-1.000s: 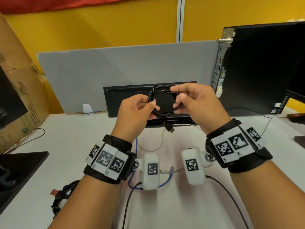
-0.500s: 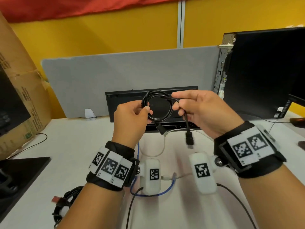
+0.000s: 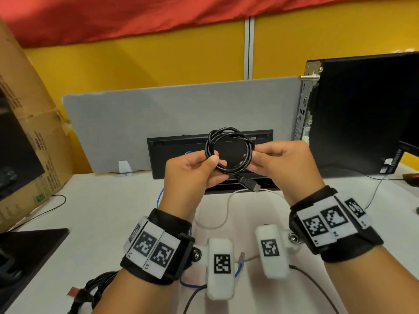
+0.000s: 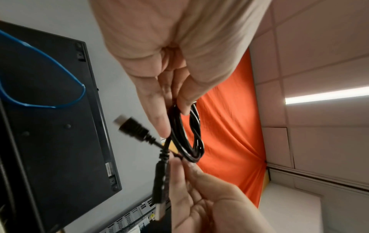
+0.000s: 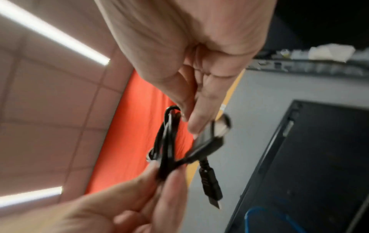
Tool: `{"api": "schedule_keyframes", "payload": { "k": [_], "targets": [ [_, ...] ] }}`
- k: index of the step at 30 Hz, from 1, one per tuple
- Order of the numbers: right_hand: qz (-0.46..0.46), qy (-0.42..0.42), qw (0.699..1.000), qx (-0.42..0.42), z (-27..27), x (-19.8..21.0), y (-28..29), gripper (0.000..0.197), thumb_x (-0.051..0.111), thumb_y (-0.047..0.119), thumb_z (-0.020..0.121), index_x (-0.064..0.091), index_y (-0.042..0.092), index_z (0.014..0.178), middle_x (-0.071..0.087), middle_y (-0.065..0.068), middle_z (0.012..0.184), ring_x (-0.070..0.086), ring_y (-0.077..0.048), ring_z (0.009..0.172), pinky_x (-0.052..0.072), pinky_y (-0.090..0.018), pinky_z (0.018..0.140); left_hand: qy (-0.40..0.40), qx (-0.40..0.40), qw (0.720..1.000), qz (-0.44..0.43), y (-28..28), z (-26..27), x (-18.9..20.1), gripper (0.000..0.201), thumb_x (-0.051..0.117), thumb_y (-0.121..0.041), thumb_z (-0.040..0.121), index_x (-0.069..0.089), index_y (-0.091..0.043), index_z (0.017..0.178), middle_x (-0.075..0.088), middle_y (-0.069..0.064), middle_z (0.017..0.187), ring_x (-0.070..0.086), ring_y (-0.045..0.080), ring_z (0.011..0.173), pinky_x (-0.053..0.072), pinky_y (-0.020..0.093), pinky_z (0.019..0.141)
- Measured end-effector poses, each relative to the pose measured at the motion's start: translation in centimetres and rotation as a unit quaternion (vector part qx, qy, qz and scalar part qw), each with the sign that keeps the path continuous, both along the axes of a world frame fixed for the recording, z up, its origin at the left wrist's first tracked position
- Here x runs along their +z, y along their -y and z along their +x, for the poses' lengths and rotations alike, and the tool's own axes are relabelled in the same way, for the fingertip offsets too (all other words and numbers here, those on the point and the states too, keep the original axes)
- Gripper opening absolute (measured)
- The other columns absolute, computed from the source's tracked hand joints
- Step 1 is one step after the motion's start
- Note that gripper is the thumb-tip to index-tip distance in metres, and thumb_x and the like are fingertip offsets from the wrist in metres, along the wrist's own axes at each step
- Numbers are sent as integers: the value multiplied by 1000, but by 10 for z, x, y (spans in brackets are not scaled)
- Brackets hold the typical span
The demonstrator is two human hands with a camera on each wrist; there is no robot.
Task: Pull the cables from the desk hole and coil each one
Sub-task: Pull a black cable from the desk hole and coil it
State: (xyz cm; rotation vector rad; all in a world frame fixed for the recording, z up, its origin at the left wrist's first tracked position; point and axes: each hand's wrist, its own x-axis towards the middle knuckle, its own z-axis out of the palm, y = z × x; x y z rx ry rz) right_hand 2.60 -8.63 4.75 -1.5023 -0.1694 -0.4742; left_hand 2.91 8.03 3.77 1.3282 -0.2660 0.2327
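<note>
A black cable is wound into a small coil, held in the air between both hands above the white desk. My left hand pinches the coil's left side between thumb and fingers. On the coil's right side my right hand pinches it. One plug hangs below the coil. In the left wrist view this plug sticks out, and a second plug lies against the right hand's fingers. A blue cable and a white cable run over the desk under my hands.
A black keyboard leans on the grey divider. To the right stands a black computer tower, and a cardboard box is at the left. Another black cable bundle lies at the near left, beside a black slab.
The loose end that hung from my right hand has been drawn up to the coil. Both hands have come closer together and now hold opposite sides of the loop.
</note>
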Motion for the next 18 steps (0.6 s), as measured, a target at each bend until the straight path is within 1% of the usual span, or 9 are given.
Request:
{"api": "schedule_keyframes", "payload": {
  "k": [2,4,5,7,9,11,13,16,18],
  "targets": [
    [99,-48,992,66,-2,2,-5,18,55,-8,89,72,-4,87,75,-18,83,74,-28,81,60,-29,72,4,8,1000,-5,1,0,-1,14,59,1,92,71,0,98,74,20,90,74,30,85,61,35,75],
    [159,-73,977,123,-4,4,-9,20,47,-9,91,67,-9,93,72,-25,89,72,-35,86,60,-34,76,7,14,1000,-10,1,1,-2,17,58,3,92,69,2,104,73,21,95,73,29,88,60,37,78],
    [176,-74,971,144,-6,5,-11,19,47,-8,90,65,-11,96,71,-28,92,72,-37,88,60,-36,78,8,16,1000,-15,1,1,-2,18,57,4,92,68,3,106,73,21,96,73,29,89,60,38,79],
    [189,-68,967,157,-8,6,-13,19,50,-4,90,63,-13,102,70,-30,97,71,-39,91,59,-38,82,10,18,999,-27,-1,1,-2,18,56,5,92,68,4,106,73,21,96,73,29,88,60,35,77],
    [176,-54,968,169,-11,7,-14,19,55,2,90,65,-9,102,70,-29,100,71,-37,93,59,-38,83,10,17,999,-38,-2,1,-1,18,55,5,92,69,3,104,74,21,95,73,28,88,60,33,76],
    [133,-35,977,162,-14,7,-18,19,63,6,88,68,-3,104,72,-22,99,71,-32,94,58,-36,82,9,12,999,-41,-1,0,0,18,55,4,93,70,0,101,74,20,94,73,28,89,60,32,75],
    [108,-29,987,114,-14,5,-21,27,69,4,84,67,0,110,75,-16,94,72,-29,91,58,-38,82,4,8,999,-38,0,-1,0,18,56,3,93,70,0,102,74,21,94,73,27,88,60,31,75],
    [117,-27,991,62,-12,2,-25,25,67,0,84,66,1,109,74,-12,80,73,-26,82,59,-39,80,-16,11,999,-38,3,-1,0,17,56,1,93,64,2,108,74,21,93,74,27,85,61,32,73],
    [137,-31,989,54,-12,3,-27,28,64,-2,86,63,2,114,74,-14,79,72,-21,74,58,-38,78,-36,12,998,-57,6,0,0,21,56,0,94,56,-1,115,74,20,92,74,29,83,61,37,72]
  ]
}}
